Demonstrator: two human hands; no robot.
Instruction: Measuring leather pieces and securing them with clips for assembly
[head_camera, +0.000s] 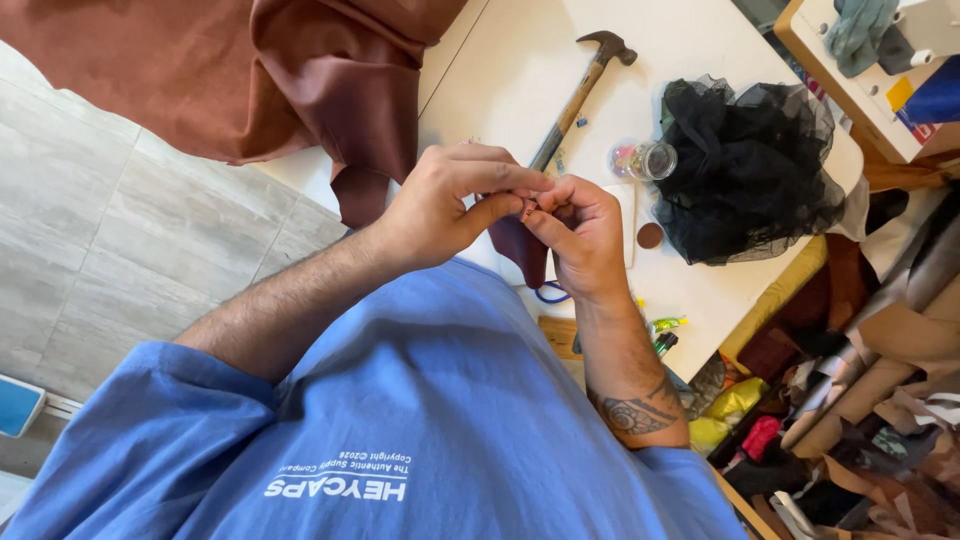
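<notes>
White table (520, 70) behind; both hands meet above its edge, left hand (440, 205) and right hand (580, 235) pinching a leather scrap (522, 250) between fingertips (it hangs down); hammer (580, 95) lies beyond.

Floor (110, 240): large grey stone-look tiles with pale joints, evenly lit. Bench (520, 70): white top with a rounded corner. A brown leather sheet (250, 70) is draped over its left edge onto the floor. Upper right: a light wooden unit (850, 90). Lower right: stacked leather scraps and rolls (880, 400).
</notes>
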